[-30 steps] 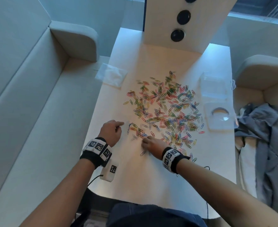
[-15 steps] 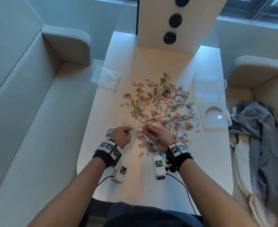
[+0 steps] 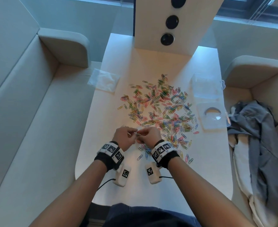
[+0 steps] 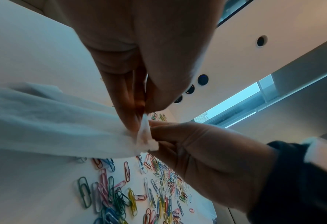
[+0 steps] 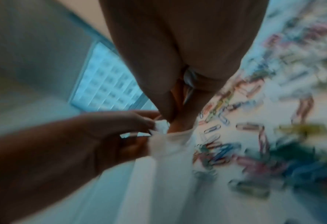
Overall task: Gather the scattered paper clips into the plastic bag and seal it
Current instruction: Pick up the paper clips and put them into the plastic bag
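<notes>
Both hands meet just above the near part of the white tabletop (image 3: pixel 151 66), close to its left edge. The left hand (image 3: pixel 124 139) and the right hand (image 3: pixel 149 136) each pinch the top edge of a small clear plastic bag (image 4: pixel 43 124) between thumb and fingers (image 4: pixel 128 97), so the bag hangs between them; its mouth is hidden by the fingertips. The coloured paper clips (image 3: pixel 164 110) lie scattered over the middle of the tabletop, spreading toward the right edge and down to the near edge beside the right wrist. A second clear bag (image 3: pixel 104 80) lies flat at the left edge. Two clear plastic boxes (image 3: pixel 212 115) sit along the right edge.
</notes>
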